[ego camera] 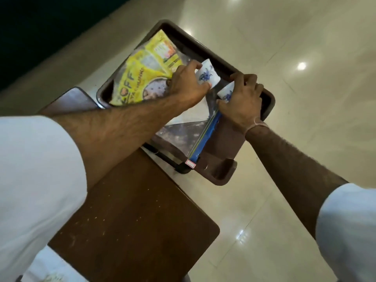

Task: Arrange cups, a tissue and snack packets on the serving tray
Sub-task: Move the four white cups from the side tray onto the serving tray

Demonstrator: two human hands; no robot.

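Note:
A dark brown serving tray (pixel 205 45) sits at the far end of a wooden table. A yellow snack packet (pixel 146 66) lies in its far left part. A clear packet with a blue zip strip (pixel 205 137) lies across its near part, with a white tissue (pixel 189 112) showing beside it. My left hand (pixel 187 82) is closed around a white cup with a blue flower print (pixel 205 75) over the middle of the tray. My right hand (pixel 242 98) grips a second matching cup (pixel 225 93) just to the right, near the tray's right rim.
The brown wooden table (pixel 130 216) runs toward me from under the tray. A brown holder with a recess (pixel 221 169) sticks out at the tray's near right corner. Glossy cream floor tiles (pixel 305 78) lie to the right and beyond.

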